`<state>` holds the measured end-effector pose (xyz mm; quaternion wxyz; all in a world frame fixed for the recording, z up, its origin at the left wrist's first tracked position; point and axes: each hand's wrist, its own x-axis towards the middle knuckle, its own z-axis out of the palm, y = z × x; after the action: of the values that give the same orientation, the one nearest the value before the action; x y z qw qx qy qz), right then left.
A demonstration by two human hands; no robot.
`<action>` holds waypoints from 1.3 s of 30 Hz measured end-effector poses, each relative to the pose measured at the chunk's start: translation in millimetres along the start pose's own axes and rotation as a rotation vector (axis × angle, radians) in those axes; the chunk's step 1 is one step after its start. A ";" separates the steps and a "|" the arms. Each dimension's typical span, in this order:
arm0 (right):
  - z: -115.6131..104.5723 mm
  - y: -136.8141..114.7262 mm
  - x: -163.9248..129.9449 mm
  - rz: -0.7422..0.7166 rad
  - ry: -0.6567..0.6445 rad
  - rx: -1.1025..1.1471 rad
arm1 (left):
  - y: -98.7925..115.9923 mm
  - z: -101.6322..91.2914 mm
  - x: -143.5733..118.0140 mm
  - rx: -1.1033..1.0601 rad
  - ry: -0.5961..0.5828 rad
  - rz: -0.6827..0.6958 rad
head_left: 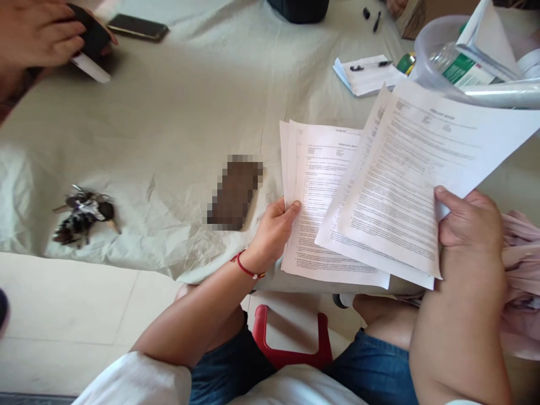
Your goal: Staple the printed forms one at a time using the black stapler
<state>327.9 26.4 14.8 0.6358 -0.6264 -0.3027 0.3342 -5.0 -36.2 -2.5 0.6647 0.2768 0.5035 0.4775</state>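
Observation:
My left hand (276, 228) pinches the left edge of some printed sheets (320, 185), thumb on top. Another set of printed sheets (400, 180) is in my right hand (468, 216), gripped at the right edge with the thumb over the page. This right set is fanned a little and overlaps the left sheets. Both sets are tilted up above the table's near edge. A dark phone-shaped object (234, 194), blurred out by pixels, lies on the cloth left of my left hand.
A cloth-covered table (169, 107) holds a bunch of keys (86, 216), a phone (137, 27), a notepad (373, 76) with a pen, and a plastic tub (434, 42) of items. Another person's hands (46, 36) hold a dark object at upper left. Below is a red stool (291, 354).

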 end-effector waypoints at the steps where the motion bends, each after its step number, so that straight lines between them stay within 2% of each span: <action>1: -0.1 0.0 0.6 0.002 0.004 0.007 | -0.4 -0.2 -0.1 -0.007 0.002 0.005; 7: -2.4 0.1 1.6 -0.010 0.029 0.007 | -2.9 -0.3 0.5 -0.074 0.025 0.025; 16: -0.3 0.0 -2.3 -0.008 -0.020 0.016 | -1.3 1.2 0.1 -0.106 0.030 0.026; 31: 1.1 -7.2 -20.8 0.141 -0.342 -0.130 | -0.1 0.0 -0.1 -0.068 0.045 -0.016; 34: 2.3 -8.8 -24.6 0.180 -0.375 -0.164 | 0.1 1.6 -0.6 -0.066 0.064 -0.031; 39: 5.0 -10.5 -28.6 0.158 -0.390 -0.176 | 2.4 4.7 -2.3 -0.078 0.038 -0.032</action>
<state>307.4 6.5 26.4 0.4801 -0.6249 -0.3979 0.4698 -1.6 -36.8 2.1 0.6728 0.2334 0.5014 0.4914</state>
